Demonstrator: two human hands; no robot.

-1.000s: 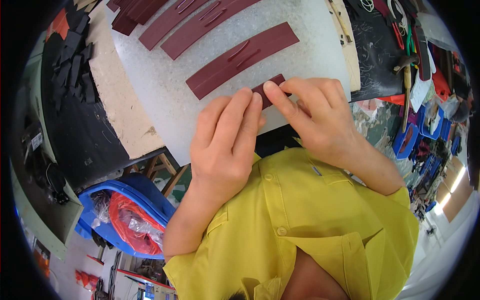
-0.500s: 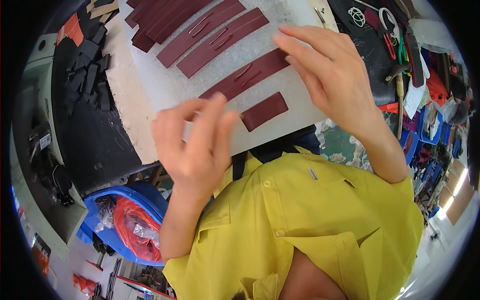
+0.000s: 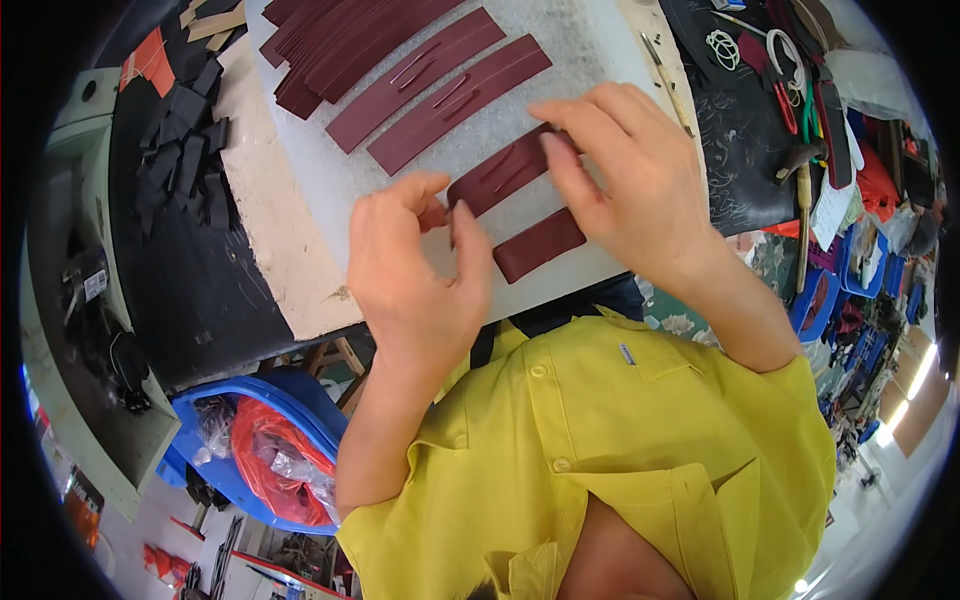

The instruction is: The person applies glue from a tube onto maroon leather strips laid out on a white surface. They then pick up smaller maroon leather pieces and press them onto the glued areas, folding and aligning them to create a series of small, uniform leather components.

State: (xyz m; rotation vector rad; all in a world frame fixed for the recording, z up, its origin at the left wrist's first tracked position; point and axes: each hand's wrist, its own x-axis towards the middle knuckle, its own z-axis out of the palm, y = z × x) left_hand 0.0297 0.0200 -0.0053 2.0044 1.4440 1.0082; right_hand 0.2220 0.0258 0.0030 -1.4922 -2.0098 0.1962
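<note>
Fingers [image 3: 472, 245] pinch both ends of a maroon strip [image 3: 505, 172] — we see the left hand [image 3: 408, 265] grasping its left end and the right hand [image 3: 640, 180] its right, each between thumb and forefinger. The fingertips partly hide those ends. The strip, marked by two narrow ridges, is over the near part of a pale board [image 3: 585, 60]. Just beside it, toward the yellow shirt [image 3: 640, 430], we find a short piece [image 3: 540, 245], plain and maroon. Beyond the hands lie two more ridged strips [image 3: 460, 103], side by side, and a fanned stack [image 3: 350, 55]. To the left we spot black pieces [image 3: 185, 140] heaped on the table [image 3: 210, 300]; to the right, an awl [image 3: 672, 88] and — farther out — a hammer [image 3: 802, 200].
</note>
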